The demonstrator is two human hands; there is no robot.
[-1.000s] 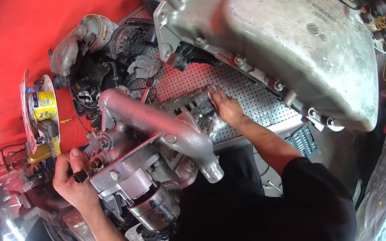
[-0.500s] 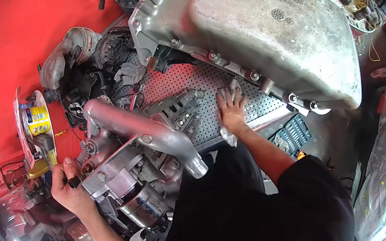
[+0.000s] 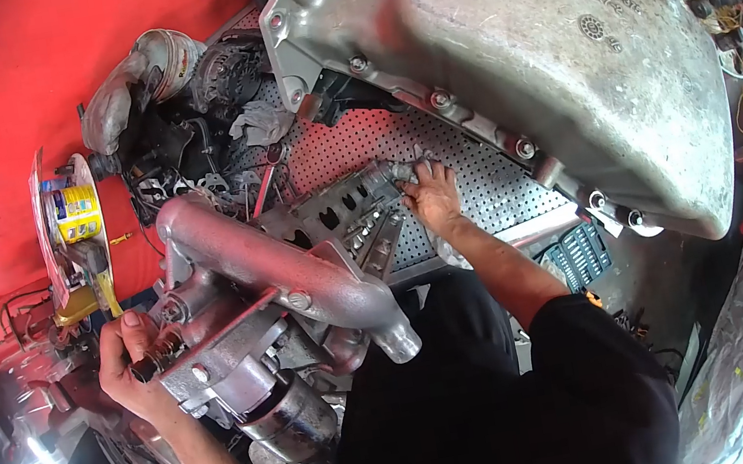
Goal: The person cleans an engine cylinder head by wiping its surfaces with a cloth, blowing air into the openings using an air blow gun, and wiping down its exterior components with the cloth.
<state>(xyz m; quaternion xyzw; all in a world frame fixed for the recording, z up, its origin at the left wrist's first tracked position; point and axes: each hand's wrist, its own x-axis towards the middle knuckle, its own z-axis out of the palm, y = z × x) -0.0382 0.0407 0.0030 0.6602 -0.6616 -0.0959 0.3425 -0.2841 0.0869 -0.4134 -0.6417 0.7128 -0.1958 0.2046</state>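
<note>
My left hand (image 3: 128, 366) is at the left end of a silver-painted engine assembly (image 3: 258, 250) with a thick curved pipe. Its fingers are curled round a short dark pipe fitting (image 3: 158, 357) on that assembly. My right hand (image 3: 433, 201) has a crumpled pale rag (image 3: 449, 253) bunched under it, partly hidden by the palm. Its fingertips reach the rounded end of a long grey metal part (image 3: 349, 199) with dark slots, lying on the perforated bench top (image 3: 496, 191).
A large oil pan (image 3: 548, 58) fills the upper right. A paintbrush (image 3: 95, 266) and a yellow tin (image 3: 77, 213) stand at the left. Dirty engine parts, including an alternator (image 3: 222, 73), crowd the back. A socket set (image 3: 577, 256) lies below the bench edge.
My right hand has moved left and up from the bench surface to the end of the grey part, dragging the rag. My left hand stays at the fitting. The view has shifted slightly.
</note>
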